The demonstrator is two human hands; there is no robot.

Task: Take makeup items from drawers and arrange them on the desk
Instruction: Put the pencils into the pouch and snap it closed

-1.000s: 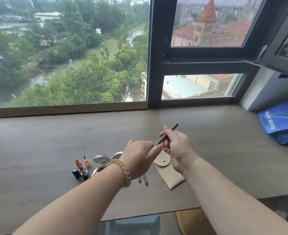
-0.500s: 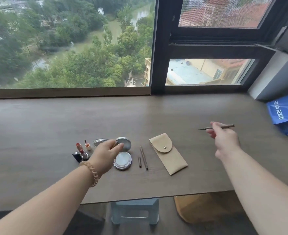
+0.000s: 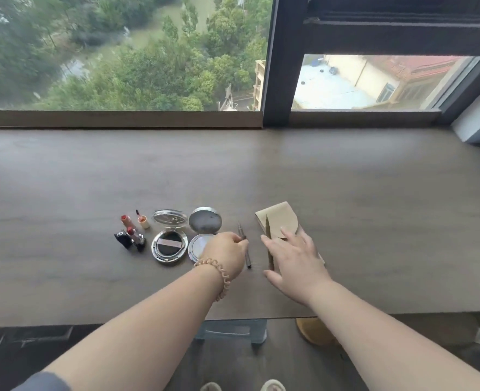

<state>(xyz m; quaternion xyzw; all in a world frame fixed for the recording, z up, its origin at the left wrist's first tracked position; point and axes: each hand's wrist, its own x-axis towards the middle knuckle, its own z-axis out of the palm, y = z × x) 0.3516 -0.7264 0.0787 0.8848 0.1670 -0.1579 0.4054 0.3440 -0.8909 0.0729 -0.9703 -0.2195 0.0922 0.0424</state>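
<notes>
Hands tidy pencils on desk: left hand pinches grey pencil; right hand, fingers spread, should lay brown pencil parallel.

Wooden desk: compacts, lipsticks, pencils, pouch.

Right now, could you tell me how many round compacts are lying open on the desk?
2. The cushion compact lies right of the lipsticks. The silver compact lies beside it, its base partly covered by the left hand. Nothing suggests a third, though the hands could hide one.
</notes>
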